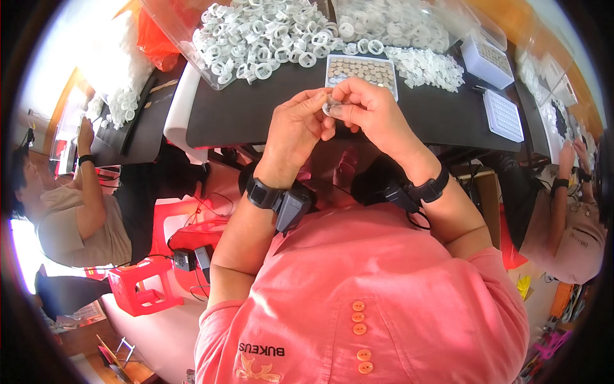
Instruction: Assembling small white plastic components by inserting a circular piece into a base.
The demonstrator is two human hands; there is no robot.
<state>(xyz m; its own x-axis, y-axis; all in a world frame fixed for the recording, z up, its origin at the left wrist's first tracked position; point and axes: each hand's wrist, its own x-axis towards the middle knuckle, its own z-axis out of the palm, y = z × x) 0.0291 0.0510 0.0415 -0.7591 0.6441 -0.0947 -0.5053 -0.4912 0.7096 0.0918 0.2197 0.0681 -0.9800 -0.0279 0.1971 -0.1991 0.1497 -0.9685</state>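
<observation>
My left hand (295, 125) and my right hand (377, 115) meet above the near edge of the black table (236, 115). Between their fingertips is a small translucent white plastic ring-shaped part (327, 109), pinched from both sides and partly covered by the fingers. Just beyond the hands lies a shallow white tray (329, 69) with rows of small round tan and silvery discs. Several loose white plastic rings (363, 46) sit behind it. To its right spreads a heap of tiny white plastic pieces (427, 68).
A large heap of white plastic rings (262, 38) stands at the back left, beside another heap of clear-white parts (390, 24). At right are a deep white box (489, 73) and a white gridded tray (503, 116). Co-workers sit left and right; a red stool (144, 288) stands lower left.
</observation>
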